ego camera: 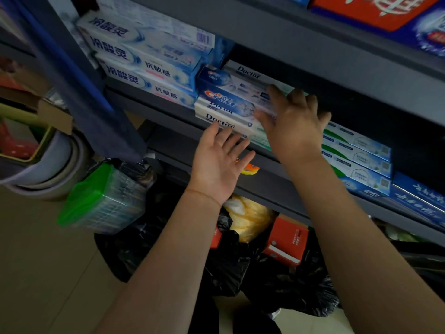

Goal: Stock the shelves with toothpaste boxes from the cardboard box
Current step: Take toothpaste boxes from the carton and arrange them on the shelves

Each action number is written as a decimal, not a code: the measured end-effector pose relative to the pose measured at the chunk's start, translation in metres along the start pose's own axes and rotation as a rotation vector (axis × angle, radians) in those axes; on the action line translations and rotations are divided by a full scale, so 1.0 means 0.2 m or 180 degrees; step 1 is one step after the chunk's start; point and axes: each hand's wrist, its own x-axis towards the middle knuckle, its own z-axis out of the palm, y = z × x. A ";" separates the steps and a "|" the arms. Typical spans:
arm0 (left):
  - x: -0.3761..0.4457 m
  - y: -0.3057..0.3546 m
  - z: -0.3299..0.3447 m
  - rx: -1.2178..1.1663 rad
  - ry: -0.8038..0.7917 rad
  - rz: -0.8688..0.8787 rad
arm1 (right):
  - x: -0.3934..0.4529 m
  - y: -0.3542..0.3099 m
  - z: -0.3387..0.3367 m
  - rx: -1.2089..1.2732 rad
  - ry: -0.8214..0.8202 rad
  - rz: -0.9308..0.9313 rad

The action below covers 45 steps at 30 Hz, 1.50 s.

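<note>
Stocking in progress: a Crest toothpaste box being seated on the middle shelf, both hands at the stack.

The dark metal shelf unit (313, 56) holds white-and-blue boxes (144, 59) at left and green-striped boxes (356, 150) at right; the supply cardboard box cannot be identified with certainty in this view. Between them, the Crest box (228, 97) lies on top of the Doctor boxes (224, 119). The right hand (296, 126) rests flat on its right end, fingers straight, pressing rather than gripping. The left hand (219, 165) hovers just below the shelf edge, palm up, fingers spread, holding nothing. Recommended: push the box back squarely until flush with its neighbours, steadying the stack beneath against sliding.
</note>
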 end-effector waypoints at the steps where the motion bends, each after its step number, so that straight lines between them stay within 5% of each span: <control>1: 0.01 0.00 0.00 0.0002 -0.0015 0.0010 | 0.00 0.00 0.01 0.0004 0.0011 0.0015; 9: 0.04 -0.04 -0.01 0.0068 -0.0060 0.0011 | -0.03 0.02 0.09 0.0114 0.0461 -0.0186; 14: -0.04 -0.04 0.01 0.0537 0.0219 0.0023 | -0.21 0.00 -0.02 0.0897 0.1290 -0.0316; 16: -0.11 -0.04 0.03 0.0816 0.0233 0.0018 | -0.34 0.01 -0.09 0.1693 0.0980 -0.0285; 21: -0.34 -0.05 0.07 0.1908 0.0173 -0.0052 | -0.71 0.10 -0.27 0.2798 -0.0967 0.0559; 26: -0.59 -0.22 0.19 0.2961 -0.0139 -0.0214 | -1.07 0.34 -0.51 0.3259 -0.1097 0.1475; 37: -1.19 -1.28 0.85 0.3899 -0.1064 -0.0028 | -1.90 1.37 -0.88 0.4041 0.0201 0.2460; 45: -1.67 -2.30 1.20 0.4339 -0.1609 -0.0176 | -2.72 2.25 -1.10 0.3747 0.0765 0.3147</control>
